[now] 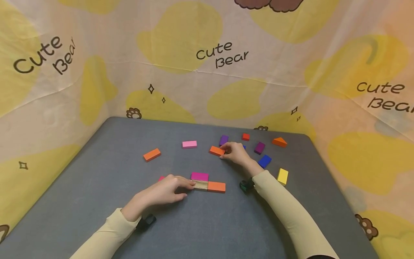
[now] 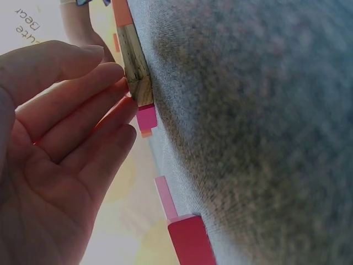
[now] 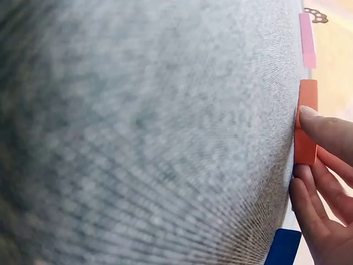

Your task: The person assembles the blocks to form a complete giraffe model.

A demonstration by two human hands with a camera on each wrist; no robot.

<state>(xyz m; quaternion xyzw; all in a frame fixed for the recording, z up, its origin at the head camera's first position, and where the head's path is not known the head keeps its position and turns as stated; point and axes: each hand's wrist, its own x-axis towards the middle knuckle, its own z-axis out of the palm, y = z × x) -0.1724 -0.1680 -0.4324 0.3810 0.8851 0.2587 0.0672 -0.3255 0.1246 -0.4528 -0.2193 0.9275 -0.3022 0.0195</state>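
Note:
My left hand (image 1: 165, 190) rests its extended fingertips against the left end of a bare wooden block (image 1: 201, 185). Flush with that block's right end lies an orange block (image 1: 216, 187), and a magenta block (image 1: 199, 176) sits along its far side. Farther back, my right hand (image 1: 237, 153) pinches another orange block (image 1: 216, 150) between thumb and fingers, low at the table. The right wrist view shows the thumb on the near face of this orange block (image 3: 306, 143). A red-pink block (image 2: 190, 240) lies beside the left hand, mostly hidden by it in the head view.
Around the right hand lie a purple block (image 1: 224, 140), a red block (image 1: 245, 136), a dark purple block (image 1: 259, 148), a blue block (image 1: 265, 161), a yellow block (image 1: 283, 176) and an orange triangle (image 1: 279, 142). Farther left are a pink block (image 1: 189, 144) and an orange block (image 1: 152, 154).

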